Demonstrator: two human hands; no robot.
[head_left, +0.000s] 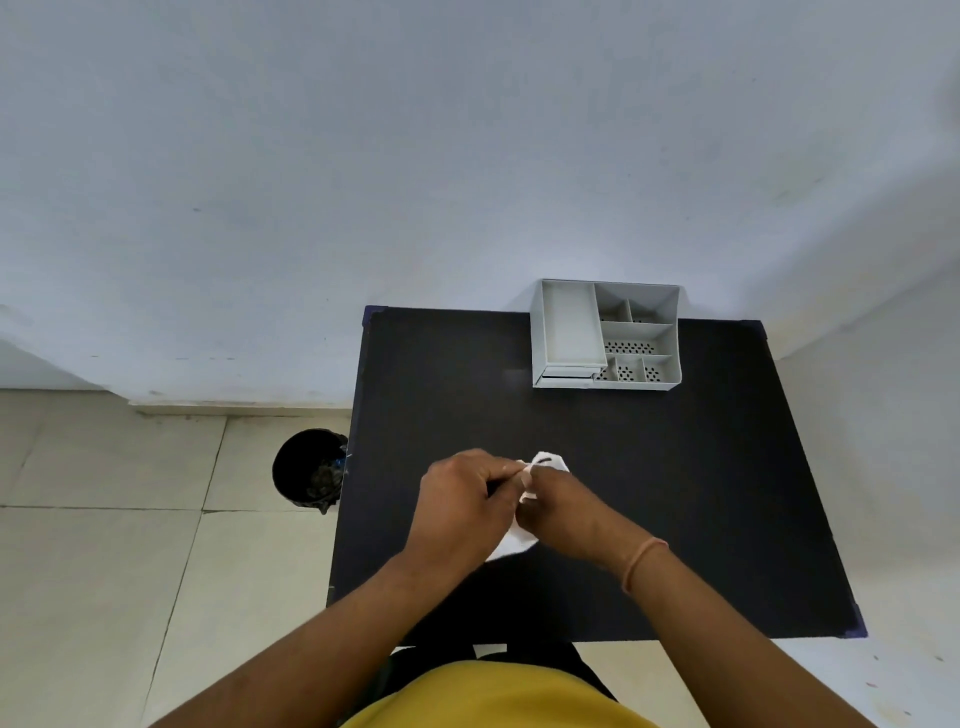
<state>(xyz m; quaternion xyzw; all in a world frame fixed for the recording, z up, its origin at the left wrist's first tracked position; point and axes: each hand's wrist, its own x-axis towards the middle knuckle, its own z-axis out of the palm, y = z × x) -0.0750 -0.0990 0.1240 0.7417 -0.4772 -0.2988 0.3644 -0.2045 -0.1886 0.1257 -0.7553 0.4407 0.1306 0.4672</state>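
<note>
White sheet (514, 543), paper or thin cloth (which cannot be told), is held just above a black table by both hands of a person, seen from their own head looking down. Nearest the viewer is a yellow garment (493, 696), and from it two bare forearms reach forward and meet over the near half of the table. The left hand (462, 499) has its fingers curled and pinches the sheet's upper edge from the left. The right hand (558, 512), with a thin orange band (641, 564) at its wrist, is curled over the sheet from the right, thumb and fingers closed on it. The two grips touch, so the sheet is bunched between them. One corner sticks out just beyond the right hand's knuckles, a sliver shows between the hands, and a larger flap hangs below the grip toward the viewer. That flap is close to or resting on the table (675, 467); contact cannot be told. Judged from this, the work looks midway: the sheet is picked up and is being folded, torn or crumpled, and it has not been put anywhere yet. Beyond the grip, well apart and a little to the right, a grey plastic organiser (605, 335) with several compartments stands at the table's far edge against a pale wall. Left of the grip, off the table and on the tiled floor, stands a black bin (309, 467) with dark contents.
</note>
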